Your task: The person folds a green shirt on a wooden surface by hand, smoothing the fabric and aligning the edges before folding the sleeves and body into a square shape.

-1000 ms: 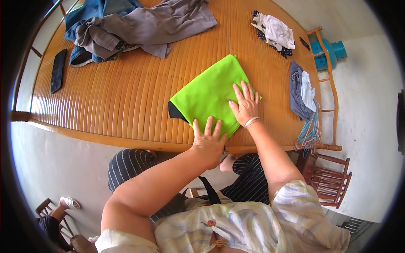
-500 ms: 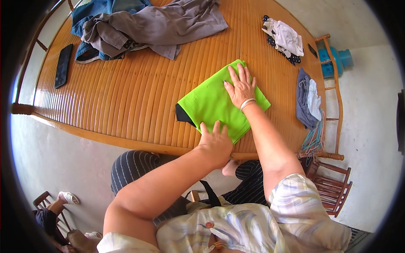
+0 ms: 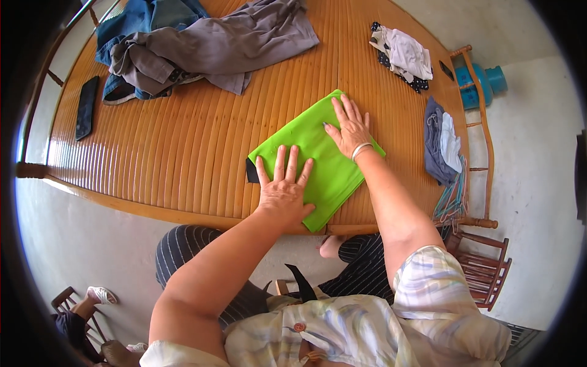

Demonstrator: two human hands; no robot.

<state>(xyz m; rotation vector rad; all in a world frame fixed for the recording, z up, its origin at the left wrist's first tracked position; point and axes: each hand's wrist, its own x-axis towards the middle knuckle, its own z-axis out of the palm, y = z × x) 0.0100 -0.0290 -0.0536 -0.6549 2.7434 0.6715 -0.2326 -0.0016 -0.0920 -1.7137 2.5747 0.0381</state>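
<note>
A bright green folded cloth (image 3: pixel 318 160) lies flat on the slatted wooden bed (image 3: pixel 183 147), near its front edge. A small black part (image 3: pixel 252 171) sticks out at its left corner. My left hand (image 3: pixel 284 191) rests on the cloth's left side, palm down with the fingers spread. Toward the far right corner of the cloth, my right hand (image 3: pixel 351 129) also lies flat, its fingers stretched out and a bangle on the wrist. Neither hand grips anything.
Grey trousers (image 3: pixel 226 46) and blue denim (image 3: pixel 150 21) lie heaped at the far left, beside a black phone-like slab (image 3: pixel 87 109). On the right are folded clothes (image 3: pixel 406 52), a blue-grey pile (image 3: pixel 435 137) and hangers (image 3: pixel 451 196). A wooden chair (image 3: pixel 483 269) stands at the right.
My left hand has moved left and away from me over the cloth, its fingers now spread flat. The cloth's near corner reaches closer to me. My right hand stays nearly in place.
</note>
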